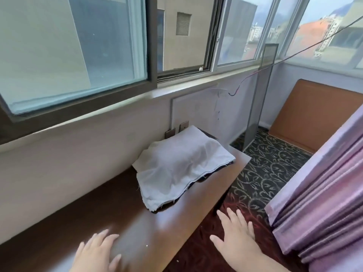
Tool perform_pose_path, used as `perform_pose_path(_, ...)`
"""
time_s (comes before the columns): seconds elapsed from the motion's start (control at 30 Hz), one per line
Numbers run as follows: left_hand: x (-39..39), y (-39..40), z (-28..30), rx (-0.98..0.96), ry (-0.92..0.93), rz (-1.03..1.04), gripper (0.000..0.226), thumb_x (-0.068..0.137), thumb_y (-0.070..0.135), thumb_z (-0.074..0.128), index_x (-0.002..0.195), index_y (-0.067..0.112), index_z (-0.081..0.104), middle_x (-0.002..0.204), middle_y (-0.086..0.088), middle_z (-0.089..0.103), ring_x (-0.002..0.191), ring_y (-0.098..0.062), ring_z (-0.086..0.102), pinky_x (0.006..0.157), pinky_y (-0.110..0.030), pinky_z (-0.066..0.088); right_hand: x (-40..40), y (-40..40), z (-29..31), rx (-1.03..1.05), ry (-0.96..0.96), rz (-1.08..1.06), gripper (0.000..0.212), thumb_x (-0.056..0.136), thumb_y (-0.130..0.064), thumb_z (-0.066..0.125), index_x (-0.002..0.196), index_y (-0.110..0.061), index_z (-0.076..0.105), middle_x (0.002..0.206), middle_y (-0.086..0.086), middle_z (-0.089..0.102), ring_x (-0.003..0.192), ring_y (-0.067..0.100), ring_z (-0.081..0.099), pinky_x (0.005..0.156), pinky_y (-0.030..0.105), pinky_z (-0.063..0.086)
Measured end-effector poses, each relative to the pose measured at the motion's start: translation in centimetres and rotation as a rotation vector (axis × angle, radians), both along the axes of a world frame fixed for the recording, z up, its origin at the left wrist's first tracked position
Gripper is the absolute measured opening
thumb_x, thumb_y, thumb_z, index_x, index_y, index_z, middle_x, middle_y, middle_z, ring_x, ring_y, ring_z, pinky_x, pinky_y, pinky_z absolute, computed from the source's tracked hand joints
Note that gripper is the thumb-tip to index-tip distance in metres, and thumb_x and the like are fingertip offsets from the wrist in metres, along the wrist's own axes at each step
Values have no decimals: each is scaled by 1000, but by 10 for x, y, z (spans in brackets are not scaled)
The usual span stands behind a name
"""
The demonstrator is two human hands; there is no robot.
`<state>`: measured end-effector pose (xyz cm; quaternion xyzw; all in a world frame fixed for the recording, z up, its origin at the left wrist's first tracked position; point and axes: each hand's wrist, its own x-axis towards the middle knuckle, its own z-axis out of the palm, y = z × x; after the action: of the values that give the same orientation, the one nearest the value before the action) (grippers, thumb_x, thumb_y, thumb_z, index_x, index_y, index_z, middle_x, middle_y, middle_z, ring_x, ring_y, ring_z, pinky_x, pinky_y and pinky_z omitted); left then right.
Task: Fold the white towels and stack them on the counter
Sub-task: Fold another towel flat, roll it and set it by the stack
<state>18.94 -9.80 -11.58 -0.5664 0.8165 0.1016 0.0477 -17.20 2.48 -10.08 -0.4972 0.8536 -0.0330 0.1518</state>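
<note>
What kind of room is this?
Probably a hotel room high in a city building: a patterned dark carpet, pink pleated curtains, and a brown wooden counter under wide sliding windows.

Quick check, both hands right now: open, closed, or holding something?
Left hand: open, fingers spread over the counter, holding nothing.
Right hand: open, fingers spread, holding nothing, clear of the white towels.

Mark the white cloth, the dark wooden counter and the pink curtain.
white cloth (182, 165), head view, middle of its top layer.
dark wooden counter (161, 228), head view, bare surface near the front.
pink curtain (324, 193), head view, mid folds.
</note>
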Motion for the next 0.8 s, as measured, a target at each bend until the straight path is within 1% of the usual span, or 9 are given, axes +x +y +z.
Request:
perform_pose_path(0.03,-13,-18,4,103,-10,39,62,75,67,59,133,44,54,146,1,48,133,-24,49,107,-53,37,-10,-15,2,-20,1,20,81,87,-67,47,155,-43,11,166,-7,4,152,21,-10,121,53,2)
perform_pose_path(0.1,-35,-50,0,34,-1,-15,62,88,64,48,145,44,35,157,9,28,146,-17,25,117,-44,20,-26,-47,11,-58,23,44,77,91,-64,46,156,-40,12,166,-5,6,152,21,-9,122,52,1)
perform_pose_path(0.13,-49,-66,3,27,5,-38,61,91,62,43,147,42,30,158,10,23,147,-15,20,119,-42,16,-35,-64,15,-69,27,50,76,92,-63,45,156,-38,13,166,-4,7,152,21,-9,122,51,1)
perform_pose_path(0.33,-132,-158,22,-52,32,-118,58,97,54,38,150,33,28,158,6,23,148,-16,14,120,-39,11,-72,-158,19,-70,7,110,72,95,-64,38,157,-36,12,167,-4,5,152,21,-12,122,50,0)
perform_pose_path(0.47,-177,-208,19,-26,-71,-176,63,103,49,26,156,18,11,163,0,12,150,-17,6,120,-34,6,-104,-235,11,-5,47,263,73,97,-64,34,157,-37,5,167,-1,0,152,23,-14,121,51,-2)
perform_pose_path(0.6,-212,-262,20,55,-99,-182,60,105,43,25,156,13,13,162,-4,16,149,-20,13,119,-30,10,-137,-332,11,-7,62,437,71,97,-64,33,157,-37,5,167,-1,0,152,24,-13,121,50,-1)
perform_pose_path(0.67,-229,-292,19,86,-98,-135,56,105,41,27,153,12,22,157,-6,27,143,-23,27,116,-30,19,-152,-385,11,-5,56,503,69,98,-62,33,157,-36,9,167,-2,2,152,24,-11,122,50,1)
perform_pose_path(0.73,-246,-321,18,130,-86,-69,46,104,39,31,142,14,37,146,-6,40,130,-24,40,106,-32,30,-167,-433,9,5,72,563,65,100,-59,33,157,-34,15,167,-1,7,153,25,-7,122,51,4)
perform_pose_path(0.8,-260,-343,17,215,-66,18,39,104,37,33,135,16,45,141,-7,43,125,-25,43,102,-33,35,-182,-474,7,32,109,636,63,101,-56,33,157,-31,18,166,1,11,153,26,-2,122,51,9)
